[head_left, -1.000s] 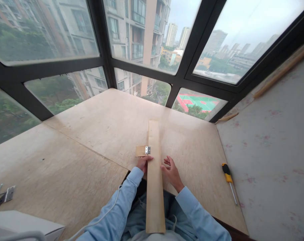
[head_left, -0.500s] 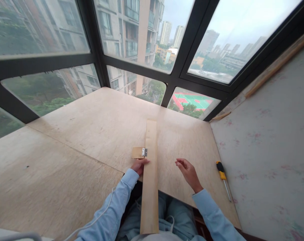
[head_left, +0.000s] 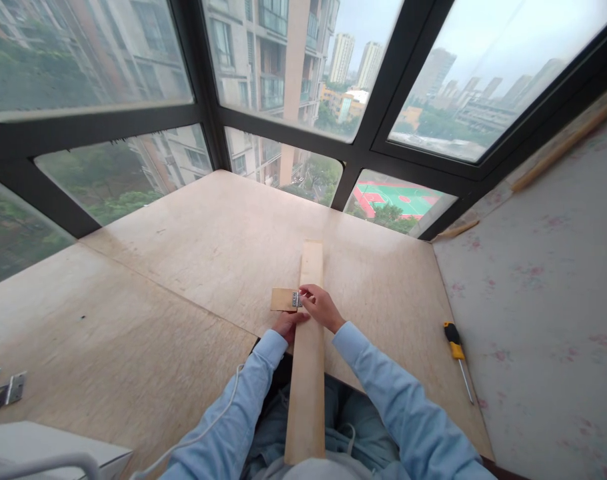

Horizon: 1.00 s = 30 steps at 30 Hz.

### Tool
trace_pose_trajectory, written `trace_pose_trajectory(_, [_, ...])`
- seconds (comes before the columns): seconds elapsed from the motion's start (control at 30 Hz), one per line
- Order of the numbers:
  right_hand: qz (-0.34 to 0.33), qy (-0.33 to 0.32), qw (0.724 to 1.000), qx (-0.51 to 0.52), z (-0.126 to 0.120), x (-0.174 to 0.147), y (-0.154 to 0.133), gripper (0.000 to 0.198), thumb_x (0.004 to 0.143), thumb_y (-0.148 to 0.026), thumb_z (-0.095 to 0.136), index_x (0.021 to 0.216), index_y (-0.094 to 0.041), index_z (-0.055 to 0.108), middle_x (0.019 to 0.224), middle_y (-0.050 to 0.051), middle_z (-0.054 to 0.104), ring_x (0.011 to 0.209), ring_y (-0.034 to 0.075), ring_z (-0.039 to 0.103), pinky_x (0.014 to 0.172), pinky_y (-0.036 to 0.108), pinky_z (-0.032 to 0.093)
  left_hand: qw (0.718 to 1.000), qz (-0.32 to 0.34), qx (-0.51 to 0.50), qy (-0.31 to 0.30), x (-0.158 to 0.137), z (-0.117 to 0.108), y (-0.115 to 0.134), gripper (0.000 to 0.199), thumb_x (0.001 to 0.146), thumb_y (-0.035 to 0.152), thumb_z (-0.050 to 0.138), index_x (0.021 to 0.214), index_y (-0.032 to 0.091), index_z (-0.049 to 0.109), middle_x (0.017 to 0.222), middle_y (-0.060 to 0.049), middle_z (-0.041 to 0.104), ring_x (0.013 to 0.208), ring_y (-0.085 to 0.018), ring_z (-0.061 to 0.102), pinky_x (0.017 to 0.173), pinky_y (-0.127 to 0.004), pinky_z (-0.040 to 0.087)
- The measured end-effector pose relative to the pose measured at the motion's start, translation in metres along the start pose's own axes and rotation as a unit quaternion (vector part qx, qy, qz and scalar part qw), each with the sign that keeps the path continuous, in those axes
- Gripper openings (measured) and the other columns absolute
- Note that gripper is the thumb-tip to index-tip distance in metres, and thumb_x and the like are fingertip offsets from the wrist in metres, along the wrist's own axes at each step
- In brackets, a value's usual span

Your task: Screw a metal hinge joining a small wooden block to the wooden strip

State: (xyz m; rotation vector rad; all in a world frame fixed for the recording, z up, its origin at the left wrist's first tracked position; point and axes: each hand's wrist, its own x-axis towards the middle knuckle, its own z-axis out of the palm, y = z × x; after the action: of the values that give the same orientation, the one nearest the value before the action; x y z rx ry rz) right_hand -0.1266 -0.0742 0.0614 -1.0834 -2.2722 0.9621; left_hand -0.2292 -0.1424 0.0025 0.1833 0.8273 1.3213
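Note:
A long wooden board (head_left: 306, 400) runs from my lap onto the table, pointing towards the windows. Against its left edge lies a small wooden piece (head_left: 281, 299), with a metal hinge (head_left: 296, 299) across the seam between the two. My left hand (head_left: 289, 325) grips the board's left edge just below the hinge, thumb on top. Over the board, my right hand (head_left: 324, 308) has its fingertips pinched together right at the hinge. Whatever is between those fingertips is too small or hidden to make out. Part of the hinge's right side is covered by the fingers.
A screwdriver (head_left: 455, 350) with a yellow and black handle lies at the table's right edge by the wall. Metal hardware (head_left: 14, 388) and a white box (head_left: 53, 443) are at the lower left. A white cable (head_left: 233, 387) crosses my left sleeve. Windows border the wooden tabletop (head_left: 193, 247).
My right hand has moved left from above the table to the hinge. The left hand keeps its hold on the board. The view has swung slightly left, bringing the hardware and box into sight.

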Motion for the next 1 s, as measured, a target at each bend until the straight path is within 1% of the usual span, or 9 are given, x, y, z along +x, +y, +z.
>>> trace_pose_trajectory(0.1, [0.001, -0.032, 0.997, -0.076, 0.001, 0.012, -0.003, 0.024, 0.085, -0.013, 0.054, 0.107, -0.015, 0.064, 0.098, 0.007, 0.064, 0.085, 0.015, 0.060, 0.081, 0.028, 0.048, 1.000, 0.001, -0.008, 0.000, 0.000, 0.002, 0.000, 0.043, 0.046, 0.010, 0.082, 0.087, 0.013, 0.069, 0.084, -0.012, 0.074, 0.097, -0.036, 0.067, 0.085, -0.046, 0.053])
trace_pose_trajectory(0.23, [-0.006, -0.093, 0.980, -0.176, 0.000, 0.022, -0.009, 0.014, 0.088, -0.019, 0.056, 0.097, -0.018, 0.067, 0.098, 0.006, 0.063, 0.087, 0.015, 0.060, 0.078, 0.025, 0.046, 1.000, 0.012, -0.014, -0.003, 0.001, 0.002, 0.000, 0.048, 0.046, 0.008, 0.082, 0.092, 0.013, 0.068, 0.091, -0.013, 0.074, 0.102, -0.037, 0.066, 0.087, -0.047, 0.052])
trace_pose_trajectory(0.37, [-0.007, -0.134, 0.954, -0.267, -0.001, 0.031, -0.015, 0.016, 0.093, -0.023, 0.051, 0.098, -0.018, 0.065, 0.102, 0.008, 0.064, 0.093, 0.017, 0.062, 0.078, 0.026, 0.045, 1.000, 0.010, -0.004, -0.009, 0.002, 0.000, -0.002, 0.047, 0.048, 0.011, 0.082, 0.092, 0.014, 0.067, 0.087, -0.013, 0.074, 0.098, -0.037, 0.067, 0.086, -0.050, 0.052])
trace_pose_trajectory(0.5, [-0.006, -0.158, 0.926, -0.341, -0.001, 0.039, -0.019, 0.022, 0.096, -0.031, 0.048, 0.100, -0.015, 0.062, 0.104, 0.013, 0.065, 0.094, 0.022, 0.066, 0.074, 0.029, 0.048, 1.000, 0.016, 0.007, -0.012, 0.003, -0.002, -0.005, 0.045, 0.049, 0.014, 0.082, 0.091, 0.016, 0.067, 0.087, -0.011, 0.074, 0.092, -0.034, 0.069, 0.086, -0.050, 0.052])
trace_pose_trajectory(0.6, [-0.019, -0.177, 0.908, -0.378, -0.001, 0.041, -0.022, 0.022, 0.096, -0.030, 0.046, 0.102, -0.015, 0.061, 0.102, 0.014, 0.066, 0.093, 0.025, 0.068, 0.071, 0.031, 0.050, 1.000, 0.020, 0.014, -0.013, 0.002, -0.003, -0.006, 0.041, 0.049, 0.015, 0.083, 0.087, 0.015, 0.068, 0.086, -0.010, 0.074, 0.090, -0.033, 0.069, 0.087, -0.050, 0.051])
trace_pose_trajectory(0.67, [-0.032, -0.189, 0.899, -0.394, 0.000, 0.041, -0.024, 0.019, 0.096, -0.024, 0.045, 0.101, -0.015, 0.061, 0.101, 0.013, 0.067, 0.092, 0.025, 0.068, 0.070, 0.032, 0.050, 1.000, 0.019, 0.017, -0.013, 0.002, -0.002, -0.006, 0.039, 0.048, 0.016, 0.084, 0.083, 0.014, 0.068, 0.084, -0.011, 0.074, 0.092, -0.034, 0.068, 0.089, -0.050, 0.051])
trace_pose_trajectory(0.8, [-0.046, -0.200, 0.885, -0.417, 0.000, 0.040, -0.027, 0.018, 0.094, -0.014, 0.044, 0.102, -0.014, 0.060, 0.101, 0.014, 0.067, 0.091, 0.023, 0.069, 0.071, 0.031, 0.051, 0.999, 0.025, 0.018, -0.013, 0.001, -0.002, -0.005, 0.040, 0.048, 0.015, 0.084, 0.085, 0.014, 0.068, 0.086, -0.012, 0.074, 0.095, -0.035, 0.068, 0.090, -0.050, 0.050])
trace_pose_trajectory(0.9, [-0.047, -0.200, 0.880, -0.429, 0.001, 0.038, -0.028, 0.019, 0.094, -0.014, 0.044, 0.103, -0.013, 0.060, 0.102, 0.017, 0.067, 0.092, 0.024, 0.069, 0.072, 0.031, 0.052, 0.999, 0.030, 0.017, -0.009, 0.001, -0.001, -0.006, 0.037, 0.048, 0.016, 0.084, 0.082, 0.015, 0.067, 0.083, -0.011, 0.074, 0.094, -0.035, 0.068, 0.089, -0.051, 0.051])
trace_pose_trajectory(1.0, [-0.045, -0.198, 0.878, -0.432, 0.001, 0.037, -0.028, 0.019, 0.094, -0.017, 0.046, 0.104, -0.012, 0.061, 0.103, 0.019, 0.068, 0.092, 0.025, 0.069, 0.072, 0.032, 0.052, 1.000, 0.028, 0.010, -0.005, 0.001, -0.001, -0.006, 0.037, 0.049, 0.014, 0.083, 0.081, 0.015, 0.067, 0.082, -0.012, 0.074, 0.097, -0.036, 0.067, 0.088, -0.051, 0.051])
